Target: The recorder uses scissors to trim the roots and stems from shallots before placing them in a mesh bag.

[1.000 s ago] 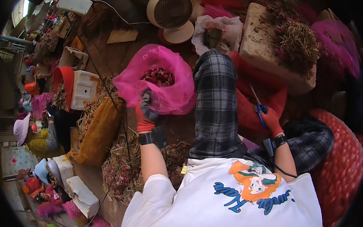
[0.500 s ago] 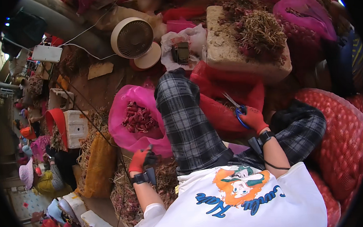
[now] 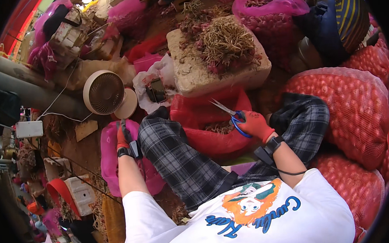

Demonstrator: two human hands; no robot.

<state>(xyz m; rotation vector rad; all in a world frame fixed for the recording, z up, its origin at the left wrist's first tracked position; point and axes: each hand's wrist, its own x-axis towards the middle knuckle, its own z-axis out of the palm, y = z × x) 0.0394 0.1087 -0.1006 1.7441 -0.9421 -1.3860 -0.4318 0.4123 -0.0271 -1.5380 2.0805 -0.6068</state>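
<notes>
My right hand [image 3: 253,125], in a red glove, holds scissors [image 3: 239,120] by their blue handles. Their metal blades point away and to the left, slightly apart, above an open red mesh bag [image 3: 195,138] with dry trimmings inside. My left hand [image 3: 123,137], gloved in red with dark fingertips, is at the far rim of a pink mesh bag [image 3: 109,164] beside my left knee. Its fingers look closed on the rim, partly hidden. Little shows of the small red bulbs in that bag, behind my left forearm.
A pale foam block [image 3: 219,82] bears a heap of dried bulb tops [image 3: 227,41]. Left of it are a phone [image 3: 157,90] on a white plastic bag and a round fan [image 3: 104,92]. Full red mesh sacks [image 3: 341,112] stand at my right, near a person in a striped top [image 3: 352,14].
My left hand has moved away from me, from the pink bag's near side to its far rim, and the bag's mouth has narrowed. My right hand still holds the scissors. The view has shifted.
</notes>
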